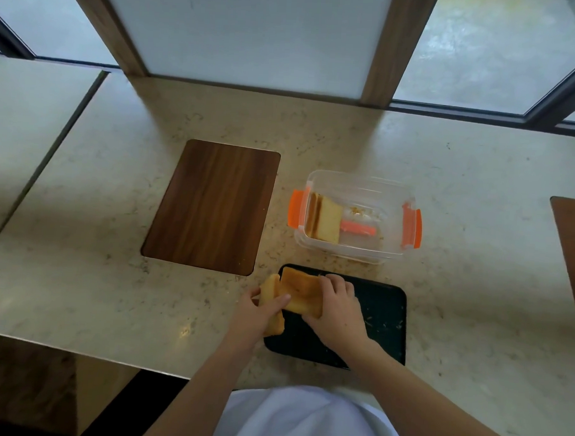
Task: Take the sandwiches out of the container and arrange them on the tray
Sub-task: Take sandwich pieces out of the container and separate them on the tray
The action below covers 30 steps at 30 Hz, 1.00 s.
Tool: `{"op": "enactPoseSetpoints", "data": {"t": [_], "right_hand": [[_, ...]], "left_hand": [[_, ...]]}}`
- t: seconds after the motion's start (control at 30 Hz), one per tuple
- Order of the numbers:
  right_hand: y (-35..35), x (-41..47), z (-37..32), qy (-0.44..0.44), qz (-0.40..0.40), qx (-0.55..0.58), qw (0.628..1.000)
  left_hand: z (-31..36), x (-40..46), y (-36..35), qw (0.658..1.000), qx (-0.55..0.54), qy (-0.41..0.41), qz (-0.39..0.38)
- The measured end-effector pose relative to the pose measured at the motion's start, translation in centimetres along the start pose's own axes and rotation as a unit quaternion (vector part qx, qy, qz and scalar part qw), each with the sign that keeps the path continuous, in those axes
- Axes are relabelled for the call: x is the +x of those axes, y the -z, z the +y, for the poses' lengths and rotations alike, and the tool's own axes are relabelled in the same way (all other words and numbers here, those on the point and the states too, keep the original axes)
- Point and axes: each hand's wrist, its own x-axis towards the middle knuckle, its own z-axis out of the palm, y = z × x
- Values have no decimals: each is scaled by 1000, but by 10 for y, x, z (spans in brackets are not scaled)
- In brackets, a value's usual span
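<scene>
A black tray (382,324) lies near the front edge of the marble counter, dusted with crumbs. At its left end my right hand (336,310) grips a toasted sandwich (301,289) lying tilted on the tray. My left hand (257,310) holds a second sandwich (269,291) standing on edge at the tray's left rim. Behind the tray sits a clear plastic container (379,189) with orange clips. Inside it more sandwiches (325,221) lean against its left wall, and a pink strip lies on its floor.
A dark wooden inset panel (211,206) is set into the counter to the left of the container. The counter's front edge (76,352) runs close on my left. A brown surface (574,250) shows at the far right. Window frames rise behind.
</scene>
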Motion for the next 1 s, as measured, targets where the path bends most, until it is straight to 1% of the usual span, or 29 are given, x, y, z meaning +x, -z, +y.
{"op": "enactPoseSetpoints", "data": {"t": [0.13,0.23,0.3,0.33,0.43,0.47,0.5,0.53,0.6,0.67,0.73,0.8,0.9,0.97,1.0], "right_hand": [[4,12,-2,48,-49,-73,995],[8,18,-4,57,-70,-125,988],[10,18,-3,28,-68,-153,986],[11,17,-3,0,-73,-153,986],[8,7,0,-118,-125,-86,981],[6,4,2,-141,-136,-72,978],[6,0,4,-144,-137,-74,977],[8,-3,4,-124,-124,-90,980],[11,-6,6,-24,-105,-131,985],[14,-5,7,85,-148,-155,973],[15,-1,7,129,-188,-175,958],[14,1,8,135,-179,-182,957],[13,0,7,110,-117,-163,973],[13,0,3,43,-50,-133,989],[14,0,-1,1,-38,-110,993]], "left_hand": [[-1,2,9,1000,16,-2,23],[-5,5,17,999,40,-21,26],[-6,7,21,998,51,-24,27],[-7,8,22,998,54,-22,26],[-8,10,23,998,67,-11,17],[-8,11,23,998,69,-5,13],[-8,11,23,998,69,-1,10],[-9,12,23,998,69,2,9],[-9,12,21,998,69,3,9],[-8,11,20,997,71,6,10],[-8,12,19,997,81,8,11],[-7,11,19,996,85,9,9],[-8,10,22,997,74,-4,5],[-8,10,22,997,78,-4,9],[-7,11,21,997,80,-1,11]]}}
